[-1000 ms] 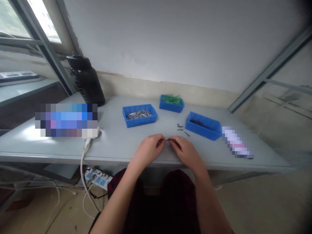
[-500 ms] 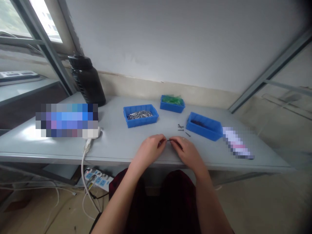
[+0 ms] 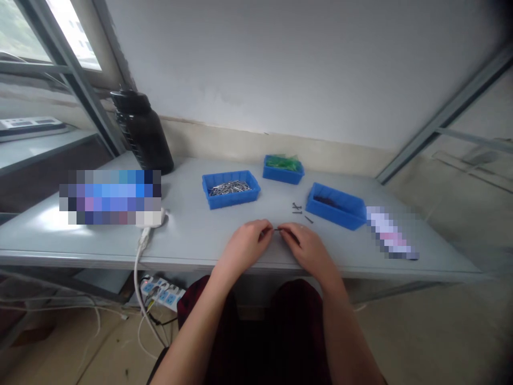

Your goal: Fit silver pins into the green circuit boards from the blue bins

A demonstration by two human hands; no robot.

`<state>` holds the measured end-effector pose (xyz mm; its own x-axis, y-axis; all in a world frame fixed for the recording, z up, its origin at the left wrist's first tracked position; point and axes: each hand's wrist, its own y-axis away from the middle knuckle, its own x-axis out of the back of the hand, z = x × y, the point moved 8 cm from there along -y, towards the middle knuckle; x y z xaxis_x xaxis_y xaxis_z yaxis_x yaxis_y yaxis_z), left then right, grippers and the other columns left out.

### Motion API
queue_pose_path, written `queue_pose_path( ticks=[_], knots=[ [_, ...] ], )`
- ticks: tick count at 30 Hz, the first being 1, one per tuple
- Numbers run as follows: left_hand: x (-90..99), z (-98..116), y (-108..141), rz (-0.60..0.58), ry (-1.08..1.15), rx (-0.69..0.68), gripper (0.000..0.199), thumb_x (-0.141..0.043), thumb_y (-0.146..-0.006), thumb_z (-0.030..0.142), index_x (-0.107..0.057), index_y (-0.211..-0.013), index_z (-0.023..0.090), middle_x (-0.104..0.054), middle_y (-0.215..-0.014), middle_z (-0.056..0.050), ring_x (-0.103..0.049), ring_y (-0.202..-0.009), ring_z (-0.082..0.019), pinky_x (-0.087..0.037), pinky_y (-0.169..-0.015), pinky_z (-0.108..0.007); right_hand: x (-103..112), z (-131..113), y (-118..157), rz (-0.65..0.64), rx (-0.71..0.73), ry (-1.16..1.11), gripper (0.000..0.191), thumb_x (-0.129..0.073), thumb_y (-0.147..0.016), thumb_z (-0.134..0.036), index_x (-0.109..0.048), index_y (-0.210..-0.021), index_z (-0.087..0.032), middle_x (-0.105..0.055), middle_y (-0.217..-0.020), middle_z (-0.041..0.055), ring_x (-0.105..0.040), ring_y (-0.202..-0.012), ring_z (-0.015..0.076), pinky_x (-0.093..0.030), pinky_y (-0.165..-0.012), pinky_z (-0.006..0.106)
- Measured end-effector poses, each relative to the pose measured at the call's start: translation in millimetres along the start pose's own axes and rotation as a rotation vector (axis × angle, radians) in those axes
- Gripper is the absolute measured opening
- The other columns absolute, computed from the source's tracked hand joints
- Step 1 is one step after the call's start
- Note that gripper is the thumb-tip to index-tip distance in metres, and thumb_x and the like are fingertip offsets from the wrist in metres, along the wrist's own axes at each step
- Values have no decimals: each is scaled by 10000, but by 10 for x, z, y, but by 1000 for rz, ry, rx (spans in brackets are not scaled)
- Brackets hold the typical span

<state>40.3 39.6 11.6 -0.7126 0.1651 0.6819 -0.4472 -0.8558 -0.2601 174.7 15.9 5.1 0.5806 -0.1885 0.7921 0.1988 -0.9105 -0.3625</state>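
My left hand (image 3: 251, 240) and my right hand (image 3: 305, 243) meet near the front of the grey table, fingertips almost touching. Between them they pinch a thin dark screw (image 3: 277, 230), one end in each hand; its ends are hidden by the fingers. Just beyond my right hand lie several loose dark screws (image 3: 297, 206) on the tabletop. A blue bin (image 3: 335, 213) to their right holds dark pieces too small to make out. Left of centre, another blue bin (image 3: 234, 201) contains many shiny metal pieces, like nails or screws.
Behind stands a third blue bin (image 3: 282, 174) with green plastic bags. A dark bottle (image 3: 146, 133) is at the back left, near a blurred object and a white plug with a cable (image 3: 138, 267) hanging over the edge. Below is a power strip (image 3: 164, 293). A blurred packet (image 3: 390, 232) lies right.
Both hands stay in nearly the same place, still pinching the screw. A little more of it shows between the fingertips. The view has shifted very slightly.
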Motion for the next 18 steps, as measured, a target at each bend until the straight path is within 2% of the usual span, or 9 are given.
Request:
queue_pose_path(
  ticks=[18],
  knots=[
    [32,49,0,-15,-25,4,182,-490,-934,215,-659,-868,202,-724,-908,-43,-654,-823,-200,-456,-752,-295,-7,37,-4,8,1,-19,201,-454,-979,-294,-637,-1029,-227,-707,-1021,66,-649,-966,222,-495,-885,397]
  ],
)
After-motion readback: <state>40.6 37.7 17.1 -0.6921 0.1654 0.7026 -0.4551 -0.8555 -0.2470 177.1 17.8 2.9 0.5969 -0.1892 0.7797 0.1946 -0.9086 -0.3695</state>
